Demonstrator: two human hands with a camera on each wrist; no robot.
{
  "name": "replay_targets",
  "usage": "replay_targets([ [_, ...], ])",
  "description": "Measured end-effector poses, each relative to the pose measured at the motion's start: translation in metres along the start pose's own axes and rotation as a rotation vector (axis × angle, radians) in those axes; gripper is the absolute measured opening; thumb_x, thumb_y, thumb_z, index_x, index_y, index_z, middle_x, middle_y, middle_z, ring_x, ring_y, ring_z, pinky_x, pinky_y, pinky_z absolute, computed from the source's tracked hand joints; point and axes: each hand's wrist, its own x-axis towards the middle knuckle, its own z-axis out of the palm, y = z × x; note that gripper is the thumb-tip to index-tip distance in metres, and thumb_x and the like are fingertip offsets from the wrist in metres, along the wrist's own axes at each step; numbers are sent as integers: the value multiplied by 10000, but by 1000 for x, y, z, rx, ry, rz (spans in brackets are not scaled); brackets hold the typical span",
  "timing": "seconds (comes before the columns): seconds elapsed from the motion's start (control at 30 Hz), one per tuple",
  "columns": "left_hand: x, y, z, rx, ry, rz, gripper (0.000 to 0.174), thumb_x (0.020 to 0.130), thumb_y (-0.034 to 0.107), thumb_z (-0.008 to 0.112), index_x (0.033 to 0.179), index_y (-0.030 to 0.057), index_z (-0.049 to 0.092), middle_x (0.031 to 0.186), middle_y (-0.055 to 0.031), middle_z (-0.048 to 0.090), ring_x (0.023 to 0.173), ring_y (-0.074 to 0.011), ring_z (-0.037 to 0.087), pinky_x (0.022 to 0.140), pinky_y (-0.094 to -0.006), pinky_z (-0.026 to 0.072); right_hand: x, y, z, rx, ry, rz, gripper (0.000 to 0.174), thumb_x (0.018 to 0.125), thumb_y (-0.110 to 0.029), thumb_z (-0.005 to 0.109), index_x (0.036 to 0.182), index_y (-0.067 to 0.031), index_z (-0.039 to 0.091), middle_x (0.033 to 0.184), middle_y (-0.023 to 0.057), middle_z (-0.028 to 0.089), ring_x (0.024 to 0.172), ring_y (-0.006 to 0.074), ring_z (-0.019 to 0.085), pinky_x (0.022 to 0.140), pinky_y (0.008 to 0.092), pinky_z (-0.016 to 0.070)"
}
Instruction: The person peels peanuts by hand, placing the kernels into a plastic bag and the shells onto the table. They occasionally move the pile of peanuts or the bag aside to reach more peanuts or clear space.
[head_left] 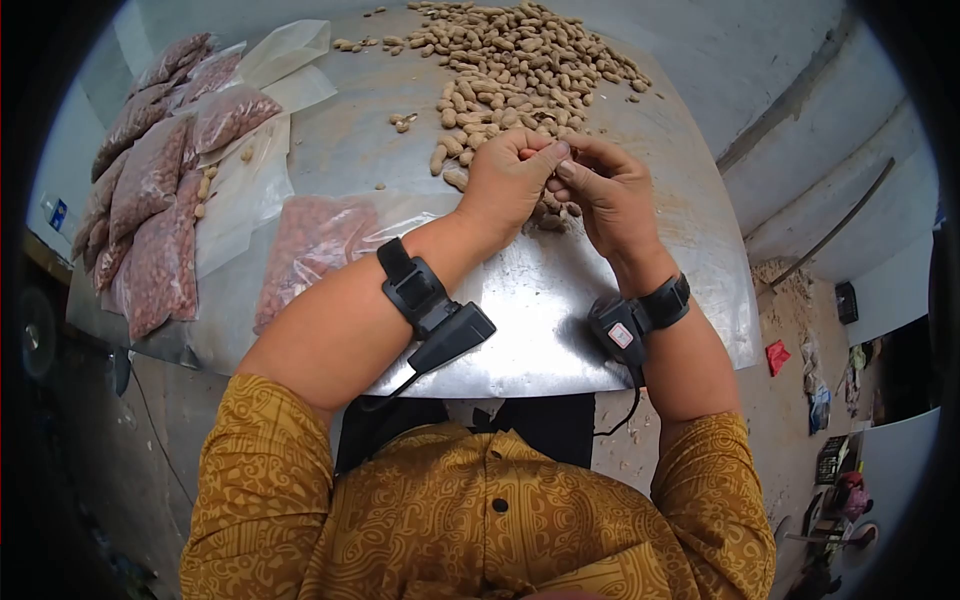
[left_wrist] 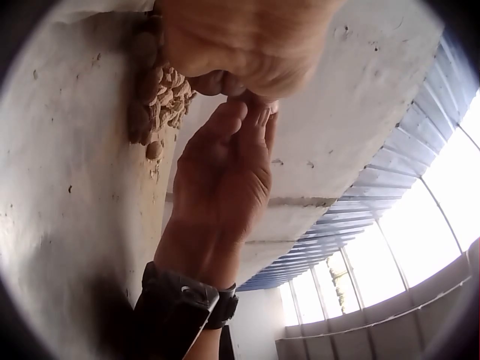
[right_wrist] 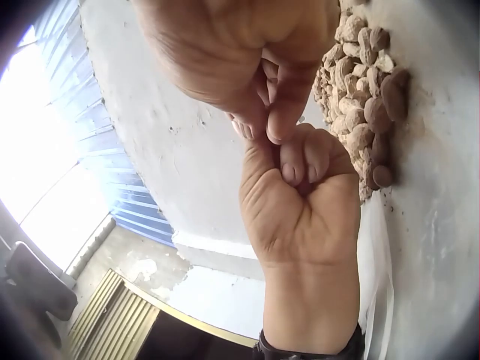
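Observation:
Above the near end of a heap of unshelled peanuts (head_left: 520,65), my two hands meet at their fingertips. My left hand (head_left: 508,180) curls its fingers and pinches with thumb and forefinger; a small reddish bit shows in its curl. Thumb and forefinger of my right hand (head_left: 612,195) pinch at the same spot from the other side. The peanut between them is almost wholly hidden by the fingers. In the right wrist view the left hand (right_wrist: 304,202) has its fingers folded into the palm. Loose peanuts (left_wrist: 169,97) lie just beyond the hands in the left wrist view.
A clear bag of reddish kernels (head_left: 315,245) lies flat beside my left forearm. Several filled bags (head_left: 150,190) are piled at the table's left, with empty plastic bags (head_left: 285,60) by them. The metal table (head_left: 540,340) ends close to my body.

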Motion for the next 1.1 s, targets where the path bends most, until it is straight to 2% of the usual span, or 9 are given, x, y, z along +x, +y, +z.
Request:
replay_targets([
  [0.13,1,-2,1,25,48,43,129,862,144,584,860,22,543,735,-35,576,582,-78,543,501,-189,460,1,4,0,122,31,17,232,802,44,581,1034,41,566,803,104,613,676,166,633,619,234,550],
  [0.37,-1,-2,-1,19,138,71,143,850,145,596,888,9,579,730,-9,560,594,-53,508,501,-163,393,4,8,-5,265,28,104,310,828,32,550,1135,32,500,891,118,600,775,203,644,673,257,561],
  [0.47,-2,2,0,-85,115,-33,136,884,163,557,934,37,556,740,-21,573,560,-41,500,442,-155,353,5,8,-6,296,16,94,326,833,29,546,1154,31,486,911,121,599,794,207,643,691,255,560],
  [0.53,-4,5,1,-126,106,-106,146,900,184,531,928,43,551,740,-19,564,528,-36,446,431,-162,321,6,8,-7,298,3,49,327,834,27,546,1155,33,486,911,123,602,797,207,643,697,248,558],
  [0.67,-3,3,0,-205,60,-212,164,922,214,491,925,57,537,742,-17,536,492,-39,353,422,-174,283,7,8,-10,167,32,11,324,834,30,544,1154,27,494,913,131,612,794,200,641,684,242,547],
  [0.83,0,-1,-5,-259,81,-250,138,934,190,454,896,67,503,734,-15,479,492,-51,345,421,-184,284,4,4,-6,-83,59,-125,276,822,42,551,1095,5,559,929,108,634,794,185,637,675,258,523],
  [0.93,2,-3,-8,-385,84,-327,148,943,184,418,876,69,483,733,-16,460,486,-55,335,413,-191,277,3,3,-6,-676,-39,-494,251,805,37,570,1046,-25,601,914,80,650,798,162,633,693,260,510],
  [1.03,0,-4,-5,-467,100,-405,169,949,192,392,868,68,473,720,-19,456,476,-56,324,401,-193,266,0,-1,-3,-899,-125,-546,259,791,28,585,1034,-56,615,880,70,656,803,140,631,708,248,500],
  [1.1,1,-5,-4,-507,107,-441,178,950,200,386,867,69,472,705,-19,453,467,-58,317,393,-191,259,0,0,-5,-849,-112,-506,277,789,25,590,1051,-63,610,889,85,652,807,140,630,704,244,494],
])
